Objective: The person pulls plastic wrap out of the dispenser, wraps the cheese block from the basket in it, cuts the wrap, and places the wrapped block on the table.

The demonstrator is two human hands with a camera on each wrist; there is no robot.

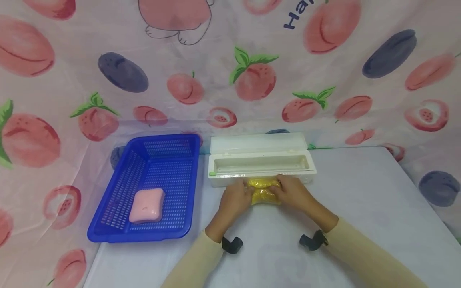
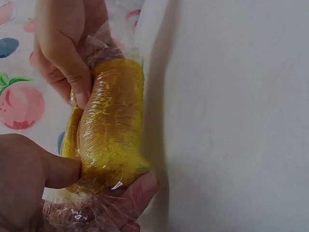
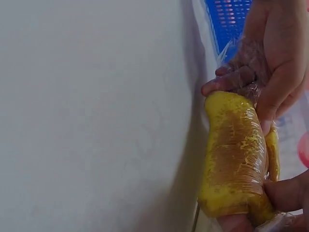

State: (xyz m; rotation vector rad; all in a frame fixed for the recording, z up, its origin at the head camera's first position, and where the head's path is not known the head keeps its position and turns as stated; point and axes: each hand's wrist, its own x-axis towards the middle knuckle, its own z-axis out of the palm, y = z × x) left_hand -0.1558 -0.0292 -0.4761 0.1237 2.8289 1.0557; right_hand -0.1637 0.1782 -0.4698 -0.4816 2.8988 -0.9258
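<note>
A yellow-and-brown bundle wrapped in clear cling film (image 1: 265, 196) is held between both hands, just in front of a long white cling film dispenser (image 1: 226, 182). My left hand (image 1: 235, 198) grips its left end, thumb on one face and fingers beneath, as the left wrist view shows. The opposite end is pinched by my right hand (image 1: 293, 192). In the left wrist view the yellow bundle (image 2: 116, 116) has a wide rounded part with a second yellow part behind it. Loose, crumpled film (image 2: 79, 215) gathers at the left end. The right wrist view shows the bundle's (image 3: 231, 150) glossy, wrinkled wrap.
The dispenser's lid (image 1: 259, 144) stands raised at the back, with a hollow tray in front of it. To the left, a blue plastic basket (image 1: 192, 192) holds a pink rounded-square item (image 1: 147, 205). A fruit-print sheet (image 1: 216, 52) hangs behind the white table (image 1: 360, 192).
</note>
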